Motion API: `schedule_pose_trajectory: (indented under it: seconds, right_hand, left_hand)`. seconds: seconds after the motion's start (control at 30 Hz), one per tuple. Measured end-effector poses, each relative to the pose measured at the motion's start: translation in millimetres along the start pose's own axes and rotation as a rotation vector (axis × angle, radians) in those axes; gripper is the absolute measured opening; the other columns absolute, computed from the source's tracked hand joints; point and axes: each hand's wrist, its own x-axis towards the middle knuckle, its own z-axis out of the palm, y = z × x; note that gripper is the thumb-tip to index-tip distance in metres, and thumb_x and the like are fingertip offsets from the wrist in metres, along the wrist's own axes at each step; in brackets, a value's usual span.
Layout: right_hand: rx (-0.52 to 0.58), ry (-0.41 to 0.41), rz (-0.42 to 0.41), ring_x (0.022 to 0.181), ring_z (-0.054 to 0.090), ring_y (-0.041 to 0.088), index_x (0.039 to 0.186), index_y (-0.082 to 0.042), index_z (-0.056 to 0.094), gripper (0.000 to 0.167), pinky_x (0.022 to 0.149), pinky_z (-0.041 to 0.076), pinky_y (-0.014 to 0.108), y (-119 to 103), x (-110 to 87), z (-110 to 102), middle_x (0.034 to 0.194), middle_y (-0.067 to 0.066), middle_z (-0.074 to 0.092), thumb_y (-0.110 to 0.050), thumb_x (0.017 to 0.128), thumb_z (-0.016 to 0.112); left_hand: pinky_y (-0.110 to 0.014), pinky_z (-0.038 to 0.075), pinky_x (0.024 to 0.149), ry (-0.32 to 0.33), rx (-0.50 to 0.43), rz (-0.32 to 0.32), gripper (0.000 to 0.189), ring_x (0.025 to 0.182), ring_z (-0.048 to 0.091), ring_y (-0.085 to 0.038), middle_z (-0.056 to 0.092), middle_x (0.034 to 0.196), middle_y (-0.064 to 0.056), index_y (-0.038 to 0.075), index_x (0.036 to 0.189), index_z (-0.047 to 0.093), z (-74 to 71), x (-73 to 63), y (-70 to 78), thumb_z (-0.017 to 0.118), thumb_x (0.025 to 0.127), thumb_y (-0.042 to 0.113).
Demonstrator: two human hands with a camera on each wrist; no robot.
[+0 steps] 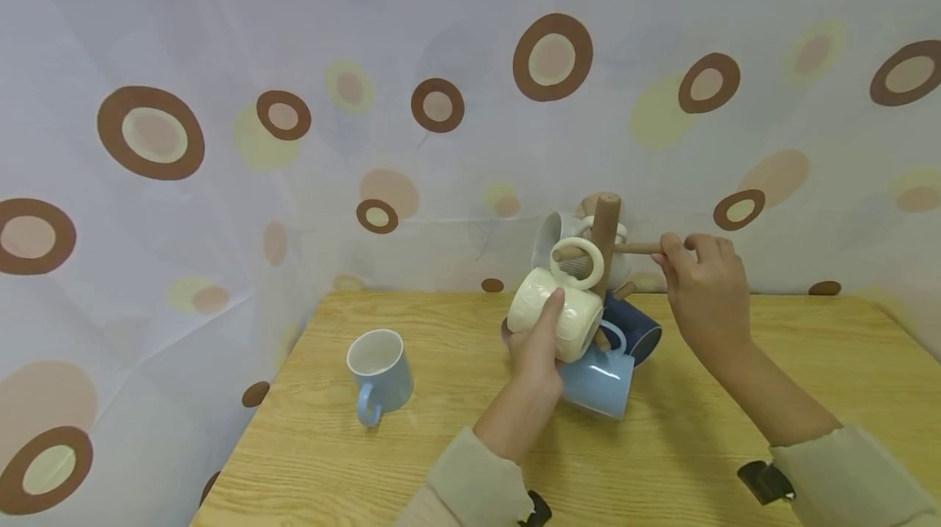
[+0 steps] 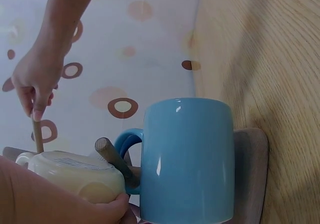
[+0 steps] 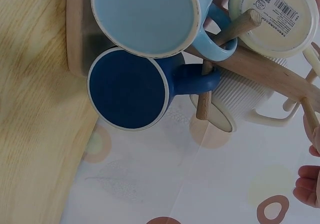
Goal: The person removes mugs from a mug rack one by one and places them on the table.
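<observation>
A wooden mug tree point(image 1: 605, 225) stands with several mugs on its pegs. My left hand point(image 1: 535, 363) holds a cream embossed mug point(image 1: 531, 302) by its body, thumb on the near side. The ring-shaped handle of this mug encircles an upper peg; its labelled base point(image 3: 275, 19) shows in the right wrist view. My right hand point(image 1: 707, 290) pinches the end of a bare upper peg point(image 1: 634, 248) on the right. Below the cream mug hang a light blue mug point(image 1: 599, 384) and a navy mug point(image 1: 634, 324). A white ribbed mug point(image 3: 240, 92) hangs behind the post.
Apart from the tree, a light blue mug point(image 1: 391, 380) with a white inside stands upright on the wooden table point(image 1: 294, 445), to the left. A patterned cloth point(image 1: 470, 151) hangs behind the table. The tree's base point(image 2: 254, 169) shows behind the hanging light blue mug.
</observation>
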Motion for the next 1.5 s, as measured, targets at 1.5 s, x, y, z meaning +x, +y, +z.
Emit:
schedule_pose_trajectory:
  seconds: [1.5]
  right_hand:
    - [-0.01, -0.002, 0.006, 0.071, 0.052, 0.043, 0.092, 0.003, 0.057, 0.02, 0.058, 0.044, 0.049, -1.6, 0.5, -1.3, 0.079, 0.028, 0.055, -0.006, 0.078, 0.069]
  left_hand:
    - [-0.024, 0.049, 0.08, -0.171, 0.174, 0.066, 0.058, 0.083, 0.061, -0.01, 0.065, 0.102, -0.006, 0.0, 0.117, 0.052, -36.4, 0.6, 11.5, 0.073, 0.075, 0.035]
